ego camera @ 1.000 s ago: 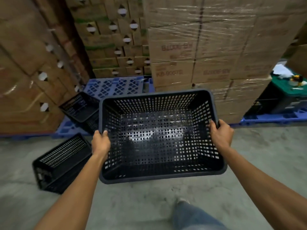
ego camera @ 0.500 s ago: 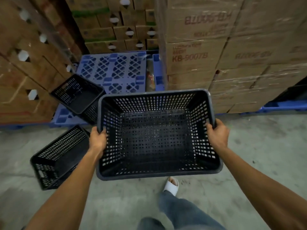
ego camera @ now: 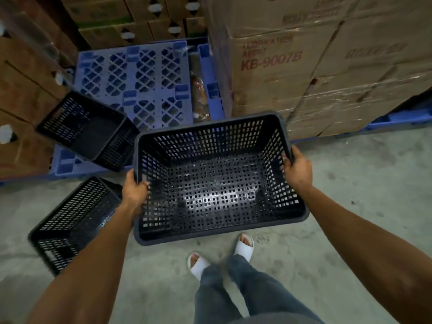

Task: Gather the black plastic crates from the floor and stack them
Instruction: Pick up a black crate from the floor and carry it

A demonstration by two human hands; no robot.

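Black crate (ego camera: pixel 217 178): held above the concrete floor (ego camera: pixel 350 183), upright.
Left hand (ego camera: pixel 134 191): clamped on its left rim.
Right hand (ego camera: pixel 298 168): gripping right rim; fingertips hidden inside.
Tipped crate (ego camera: pixel 70 220): partly behind left forearm.

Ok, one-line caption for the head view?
Both hands, left hand and right hand, hold an empty black crate above the floor; two more crates lie left.

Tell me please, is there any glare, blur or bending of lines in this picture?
Head view: glare shines on the floor of the held crate; the arms at the bottom corners are softly blurred, as is the fallen crate on the left; the wide lens bends the cardboard boxes outward; light is dim, with dark corners.
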